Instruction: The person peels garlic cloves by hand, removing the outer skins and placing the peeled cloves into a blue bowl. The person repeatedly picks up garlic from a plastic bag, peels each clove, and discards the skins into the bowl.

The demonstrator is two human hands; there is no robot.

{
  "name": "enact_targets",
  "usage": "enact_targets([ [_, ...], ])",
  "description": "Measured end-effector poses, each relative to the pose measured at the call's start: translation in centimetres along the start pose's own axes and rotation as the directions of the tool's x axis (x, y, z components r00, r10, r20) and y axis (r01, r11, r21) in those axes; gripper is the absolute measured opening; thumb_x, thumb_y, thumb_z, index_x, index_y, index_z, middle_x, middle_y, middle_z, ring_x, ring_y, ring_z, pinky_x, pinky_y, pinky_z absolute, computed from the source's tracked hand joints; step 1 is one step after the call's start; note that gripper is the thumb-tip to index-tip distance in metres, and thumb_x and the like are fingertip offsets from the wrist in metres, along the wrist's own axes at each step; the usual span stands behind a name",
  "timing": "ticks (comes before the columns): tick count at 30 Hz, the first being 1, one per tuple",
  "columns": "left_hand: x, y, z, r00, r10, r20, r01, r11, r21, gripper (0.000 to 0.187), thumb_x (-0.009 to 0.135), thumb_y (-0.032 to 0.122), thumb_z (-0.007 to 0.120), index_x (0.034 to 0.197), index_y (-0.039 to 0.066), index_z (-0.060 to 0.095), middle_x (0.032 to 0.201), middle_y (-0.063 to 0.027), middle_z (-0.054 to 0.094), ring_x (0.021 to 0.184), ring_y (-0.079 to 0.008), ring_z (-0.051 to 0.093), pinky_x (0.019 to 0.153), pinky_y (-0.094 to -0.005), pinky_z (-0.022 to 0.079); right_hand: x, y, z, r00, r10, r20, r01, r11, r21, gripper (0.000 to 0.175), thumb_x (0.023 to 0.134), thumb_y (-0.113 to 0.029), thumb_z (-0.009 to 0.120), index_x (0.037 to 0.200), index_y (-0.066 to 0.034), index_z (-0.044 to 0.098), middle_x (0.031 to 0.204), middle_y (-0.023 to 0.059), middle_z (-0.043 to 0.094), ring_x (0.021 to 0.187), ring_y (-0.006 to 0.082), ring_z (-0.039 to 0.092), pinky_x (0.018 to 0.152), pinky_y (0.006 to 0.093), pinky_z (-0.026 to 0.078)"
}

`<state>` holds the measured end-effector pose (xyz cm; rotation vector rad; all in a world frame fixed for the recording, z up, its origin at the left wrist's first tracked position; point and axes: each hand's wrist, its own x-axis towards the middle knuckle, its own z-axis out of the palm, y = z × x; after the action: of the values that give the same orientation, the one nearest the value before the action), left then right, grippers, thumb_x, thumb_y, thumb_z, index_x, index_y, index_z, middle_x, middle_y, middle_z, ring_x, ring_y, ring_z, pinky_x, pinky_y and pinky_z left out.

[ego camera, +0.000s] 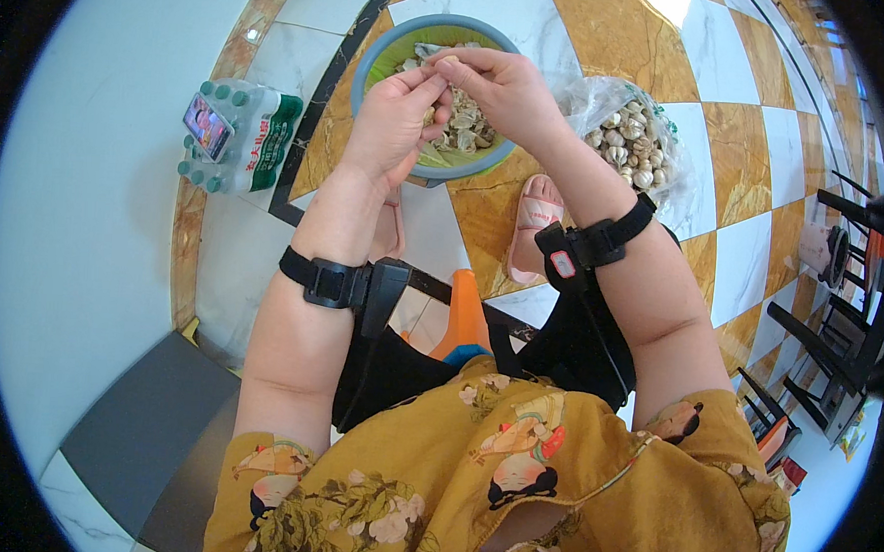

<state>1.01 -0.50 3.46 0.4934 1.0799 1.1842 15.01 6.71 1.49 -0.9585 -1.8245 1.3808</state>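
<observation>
Both hands meet above a round grey-blue basin (361, 80) with a yellow-green lining. Between thumb and forefinger, my right hand (513, 94) pinches what looks like a garlic clove (451, 59). The fingertips of my left hand (394, 111) touch the same clove from the other side. Another pale piece of garlic (429, 116) rests in the curled fingers of my left hand. Below them, papery garlic skins (467, 133) lie heaped in the basin, partly hidden by my hands. To the right, a clear plastic bag (590, 97) lies open around several whole garlic bulbs (629, 145).
Bottled water in a shrink-wrapped pack (259, 138) stands left by the wall, with a phone (208, 127) on top. Slippered feet (537, 225) flank an orange stool (459, 317). A dark grey panel (150, 441) is at lower left; black chairs (823, 352) stand far right.
</observation>
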Motion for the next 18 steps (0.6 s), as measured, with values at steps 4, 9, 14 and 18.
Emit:
enact_targets([
  [4,0.1,0.0,0.0,0.994,-0.01,-0.108,0.03,0.983,0.183,0.022,0.096,0.021,0.054,0.105,0.003,0.063,0.076,0.0026,0.053,0.064,-0.0043,0.048,0.053,-0.0176,0.036,-0.1,-0.8,-0.1,0.992,-0.06,-0.111,0.048,0.993,-0.109,0.028,0.089,-0.03,0.062,0.097,-0.0047,0.07,0.079,0.0087,0.068,0.059,0.0161,0.058,0.058,0.0277,0.047],
  [9,0.2,0.2,-0.1,0.988,-0.02,-0.155,0.02,1.0,-0.001,0.035,0.1,0.031,0.046,0.114,0.002,0.061,0.07,0.0013,0.052,0.06,-0.0064,0.045,0.051,-0.0182,0.034,0.2,-2.0,-1.8,0.908,0.391,0.148,-0.389,0.661,0.642,0.024,0.093,-0.028,0.055,0.093,-0.0043,0.06,0.071,0.0,0.053,0.057,0.0098,0.046,0.049,0.0227,0.034],
  [14,0.2,0.4,-0.3,0.991,-0.059,-0.123,0.053,0.997,-0.053,0.051,0.102,0.043,0.035,0.121,0.0,0.055,0.07,-0.001,0.052,0.056,-0.0078,0.044,0.048,-0.0195,0.032,0.1,-2.4,-1.5,0.824,0.495,0.277,-0.52,0.464,0.717,0.025,0.096,-0.03,0.053,0.092,-0.0067,0.06,0.069,-0.0026,0.047,0.059,0.0073,0.042,0.047,0.0209,0.028],
  [18,0.2,0.4,-0.3,0.991,-0.024,-0.13,0.022,1.0,-0.013,0.057,0.1,0.049,0.034,0.127,0.001,0.049,0.07,-0.0018,0.052,0.054,-0.0085,0.044,0.047,-0.0203,0.031,-0.3,-2.4,-0.7,0.858,0.427,0.286,-0.507,0.796,0.33,0.024,0.092,-0.03,0.061,0.097,-0.0073,0.068,0.059,-0.0035,0.047,0.053,0.0057,0.042,0.047,0.0229,0.033],
])
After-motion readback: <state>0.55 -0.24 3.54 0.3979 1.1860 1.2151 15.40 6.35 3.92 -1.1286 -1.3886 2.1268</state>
